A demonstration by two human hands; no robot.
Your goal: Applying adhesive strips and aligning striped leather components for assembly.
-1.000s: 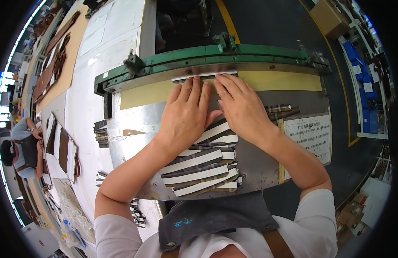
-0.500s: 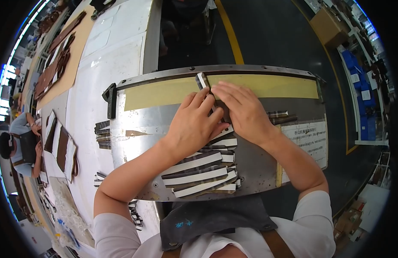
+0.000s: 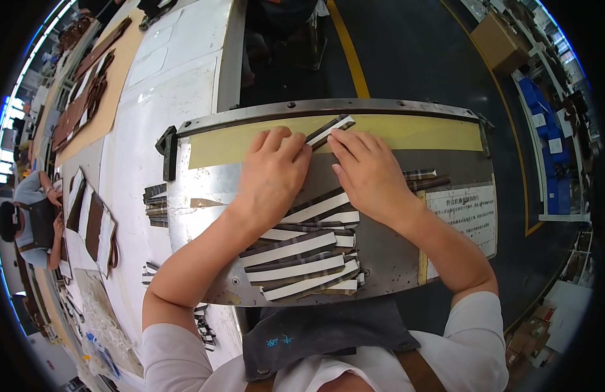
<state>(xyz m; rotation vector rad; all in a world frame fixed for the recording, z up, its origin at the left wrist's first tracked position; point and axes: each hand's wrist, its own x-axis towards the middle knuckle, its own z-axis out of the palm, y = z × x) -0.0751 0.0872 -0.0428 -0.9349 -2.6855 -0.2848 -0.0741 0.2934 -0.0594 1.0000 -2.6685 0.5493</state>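
Observation:
A narrow dark strip with a white band [image 3: 341, 123] lies slantwise over the yellow band of the metal work plate [image 3: 204, 189], its far end pointing up and right. My left hand [image 3: 273, 173] is closed at the strip's near left end, fingers curled over it and hiding that end. My right hand [image 3: 374, 173] pinches the strip's near edge with its fingertips; the thumb sits just below. Under and between my wrists lies a pile of similar black-and-white strips [image 3: 296, 264], partly overlapping. More dark strips [image 3: 420, 175] lie beside my right wrist.
A metal rail [image 3: 341, 104] runs along the plate's far edge, with a black bracket [image 3: 166, 153] at its left end. A printed sheet [image 3: 462, 212] lies on the right. Strip bundles [image 3: 156, 206] rest on the white table [image 3: 136, 176]. A co-worker [image 3: 34, 219] works at far left.
The strip has turned from nearly upright to slanting up and right. My left hand has moved left and my hands are farther apart, uncovering more of the pile.

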